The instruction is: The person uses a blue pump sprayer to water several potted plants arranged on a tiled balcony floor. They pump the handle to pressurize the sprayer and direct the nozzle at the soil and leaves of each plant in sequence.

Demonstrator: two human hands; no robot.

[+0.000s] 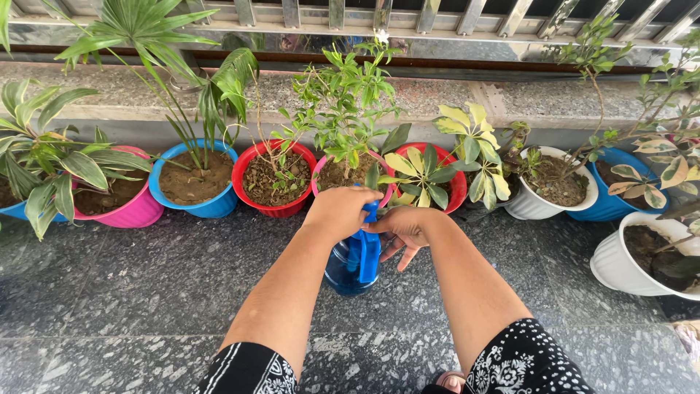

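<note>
While both hands' fingers [397,235] touch it, spray bottle [350,266] stands upright.

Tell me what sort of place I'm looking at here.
Probably a home balcony or terrace garden. A row of potted plants, such as the red round plastic pot, stands on a dark polished stone floor below a metal railing. Both hands, left and right, hold a blue translucent spray bottle.
</note>
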